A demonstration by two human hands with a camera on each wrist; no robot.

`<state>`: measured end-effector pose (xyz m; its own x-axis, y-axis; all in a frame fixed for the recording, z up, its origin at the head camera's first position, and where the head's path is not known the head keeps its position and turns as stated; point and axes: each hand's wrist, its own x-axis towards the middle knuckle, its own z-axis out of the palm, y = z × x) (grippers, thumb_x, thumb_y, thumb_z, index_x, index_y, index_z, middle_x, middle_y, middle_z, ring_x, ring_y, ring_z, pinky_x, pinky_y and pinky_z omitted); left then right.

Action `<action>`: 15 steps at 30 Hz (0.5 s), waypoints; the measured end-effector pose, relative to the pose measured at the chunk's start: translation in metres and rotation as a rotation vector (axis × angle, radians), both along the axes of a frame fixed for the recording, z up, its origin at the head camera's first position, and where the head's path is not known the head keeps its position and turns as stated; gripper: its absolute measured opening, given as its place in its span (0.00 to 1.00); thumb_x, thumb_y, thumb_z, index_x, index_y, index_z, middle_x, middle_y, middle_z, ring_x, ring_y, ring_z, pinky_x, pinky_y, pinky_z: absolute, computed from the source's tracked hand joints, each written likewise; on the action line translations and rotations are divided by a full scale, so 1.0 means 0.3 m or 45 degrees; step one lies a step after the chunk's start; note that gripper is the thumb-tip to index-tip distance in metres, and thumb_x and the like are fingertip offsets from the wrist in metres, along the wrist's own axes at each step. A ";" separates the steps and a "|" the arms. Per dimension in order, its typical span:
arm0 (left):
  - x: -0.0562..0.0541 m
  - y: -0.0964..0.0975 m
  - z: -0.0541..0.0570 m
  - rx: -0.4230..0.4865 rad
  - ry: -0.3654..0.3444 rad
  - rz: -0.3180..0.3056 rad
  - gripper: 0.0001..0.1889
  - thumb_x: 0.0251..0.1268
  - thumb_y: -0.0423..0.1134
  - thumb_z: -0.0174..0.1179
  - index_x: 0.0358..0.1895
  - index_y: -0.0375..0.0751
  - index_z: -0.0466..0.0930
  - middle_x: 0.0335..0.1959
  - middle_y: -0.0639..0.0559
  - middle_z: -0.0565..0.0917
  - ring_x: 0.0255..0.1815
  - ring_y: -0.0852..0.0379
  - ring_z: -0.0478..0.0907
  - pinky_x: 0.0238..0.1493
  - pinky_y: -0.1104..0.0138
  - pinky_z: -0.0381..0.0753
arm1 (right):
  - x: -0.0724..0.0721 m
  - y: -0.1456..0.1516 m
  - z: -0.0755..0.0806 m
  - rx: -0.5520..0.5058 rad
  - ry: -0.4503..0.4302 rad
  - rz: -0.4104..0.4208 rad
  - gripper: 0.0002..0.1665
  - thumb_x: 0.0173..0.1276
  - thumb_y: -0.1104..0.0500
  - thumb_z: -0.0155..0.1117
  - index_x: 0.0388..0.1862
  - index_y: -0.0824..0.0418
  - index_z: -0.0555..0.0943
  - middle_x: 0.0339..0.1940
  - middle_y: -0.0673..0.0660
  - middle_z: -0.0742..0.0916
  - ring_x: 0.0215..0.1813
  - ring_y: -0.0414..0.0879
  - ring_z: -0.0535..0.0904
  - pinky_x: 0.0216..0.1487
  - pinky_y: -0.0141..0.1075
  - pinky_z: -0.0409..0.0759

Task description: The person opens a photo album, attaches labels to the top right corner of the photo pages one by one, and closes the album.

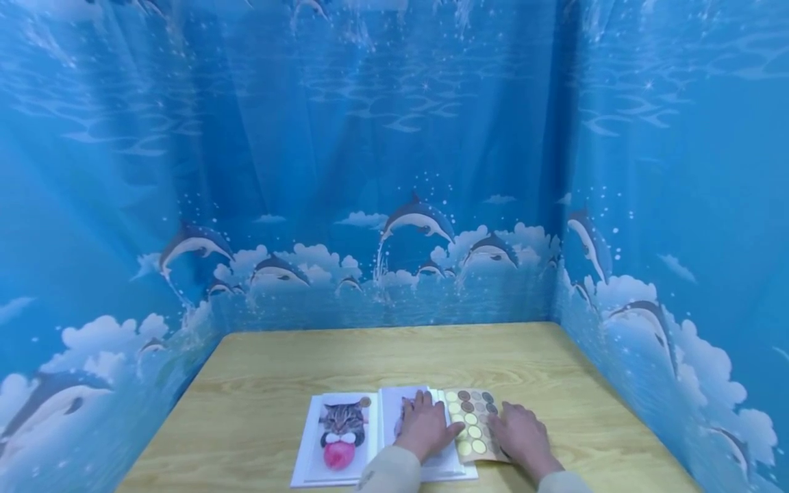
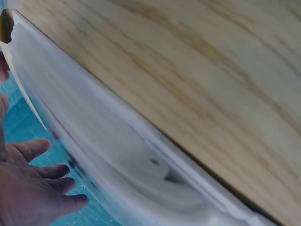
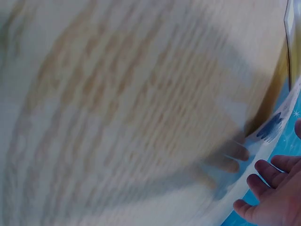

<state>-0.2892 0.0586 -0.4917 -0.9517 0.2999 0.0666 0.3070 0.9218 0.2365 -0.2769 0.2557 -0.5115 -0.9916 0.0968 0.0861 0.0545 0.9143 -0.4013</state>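
An open book (image 1: 312, 438) of cat pictures lies on the wooden table in the head view. Its left page shows a tabby cat (image 1: 342, 424) above a pink ball shape, with a small round brown sticker (image 1: 365, 402) near the top corner. My left hand (image 1: 425, 428) rests with spread fingers over the right page, partly covering another cat picture. Beside the book, a sheet of round stickers (image 1: 473, 431) in yellow, brown and grey overlaps its right edge. The fingers of my right hand (image 1: 522, 435) touch the sheet's right side; their exact contact is hidden.
The wooden table (image 1: 265, 370) extends around the book, its far edge meeting blue curtains (image 1: 320, 274) printed with dolphins and clouds. These curtains also stand along the left and right sides.
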 end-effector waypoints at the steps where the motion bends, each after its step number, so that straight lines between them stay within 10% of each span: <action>1: -0.001 0.004 -0.004 -0.005 -0.003 0.009 0.38 0.64 0.67 0.55 0.60 0.36 0.79 0.69 0.33 0.69 0.73 0.37 0.61 0.72 0.40 0.56 | 0.001 -0.002 -0.002 0.006 0.003 0.000 0.34 0.74 0.49 0.55 0.61 0.79 0.72 0.57 0.79 0.77 0.59 0.76 0.72 0.58 0.70 0.69; 15: 0.008 0.034 -0.028 -0.048 0.056 0.011 0.34 0.68 0.66 0.52 0.58 0.39 0.81 0.70 0.31 0.66 0.74 0.35 0.59 0.72 0.38 0.55 | -0.001 -0.038 -0.013 -0.024 0.034 -0.013 0.32 0.73 0.50 0.53 0.62 0.77 0.73 0.54 0.76 0.80 0.57 0.74 0.74 0.60 0.73 0.62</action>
<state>-0.2869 0.0687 -0.5001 -0.9505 0.2951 0.0971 0.3086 0.9324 0.1883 -0.2774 0.2445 -0.5154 -0.9878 0.1091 0.1107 0.0531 0.9060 -0.4198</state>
